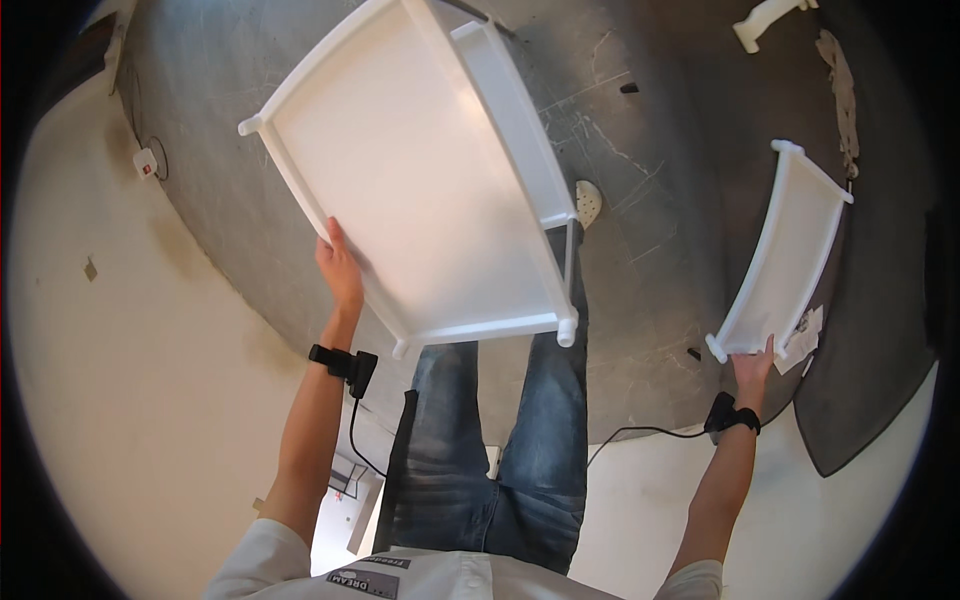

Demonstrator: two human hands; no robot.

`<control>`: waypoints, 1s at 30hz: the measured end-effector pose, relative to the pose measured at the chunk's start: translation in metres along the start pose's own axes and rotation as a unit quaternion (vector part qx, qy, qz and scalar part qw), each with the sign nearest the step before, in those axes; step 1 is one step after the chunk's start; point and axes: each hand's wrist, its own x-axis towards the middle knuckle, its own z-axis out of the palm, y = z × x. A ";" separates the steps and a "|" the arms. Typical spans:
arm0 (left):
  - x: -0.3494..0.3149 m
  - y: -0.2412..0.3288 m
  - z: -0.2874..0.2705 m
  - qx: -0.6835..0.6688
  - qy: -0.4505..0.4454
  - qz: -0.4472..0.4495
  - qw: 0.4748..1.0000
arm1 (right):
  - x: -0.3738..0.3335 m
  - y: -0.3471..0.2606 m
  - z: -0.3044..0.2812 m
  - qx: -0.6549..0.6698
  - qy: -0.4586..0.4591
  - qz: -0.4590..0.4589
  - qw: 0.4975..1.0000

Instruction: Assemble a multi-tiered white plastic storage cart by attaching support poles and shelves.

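A large white plastic shelf tray (400, 180) with a raised rim and corner sockets fills the upper middle, tilted toward me. Beneath its right side a second white shelf tray (515, 110) shows, with a thin grey post (571, 250) near the close corner. My left hand (341, 268) grips the large tray's left rim, thumb on the upper face and the other fingers mostly hidden. Off to the right, my right hand (753, 368) is closed on the near end of a narrower white shelf tray (785, 255).
A printed paper sheet (803, 338) lies beside the narrow tray. Far right are a white plastic piece (770, 22) and a crumpled pale cloth (838, 95). Small black bits (629, 88) dot the grey floor (640, 300). Cables hang from both wrist straps. A pale wall (130, 330) borders the left.
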 end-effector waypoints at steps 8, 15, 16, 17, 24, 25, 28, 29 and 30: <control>-0.001 -0.001 0.011 0.019 0.056 -0.001 0.998 | 0.048 -0.048 0.128 -0.330 -0.120 -0.278 0.894; -0.003 0.000 0.015 -0.011 0.046 -0.021 0.999 | 0.044 -0.080 0.251 -0.566 -0.006 -0.416 0.711; -0.001 -0.003 0.013 0.010 0.039 -0.030 0.999 | 0.032 -0.067 0.272 -0.532 -0.068 -0.425 0.729; 0.002 -0.002 0.008 0.017 0.047 -0.027 0.998 | 0.002 -0.032 0.307 -0.492 -0.136 -0.427 0.746; 0.004 0.004 0.002 0.008 0.052 -0.024 0.998 | -0.227 0.165 0.418 -0.397 -0.533 -0.253 0.703; 0.002 0.005 0.001 -0.003 0.048 -0.026 0.999 | -0.240 0.182 0.422 -0.414 -0.510 -0.291 0.696; 0.003 0.008 0.001 0.009 0.047 -0.055 0.997 | -0.245 0.180 0.435 -0.440 -0.459 -0.233 0.736; 0.001 0.009 0.004 0.004 0.044 -0.052 0.998 | -0.241 0.182 0.433 -0.439 -0.457 -0.238 0.736; -0.004 0.012 0.008 -0.009 0.039 -0.051 0.998 | -0.238 0.184 0.430 -0.434 -0.443 -0.264 0.739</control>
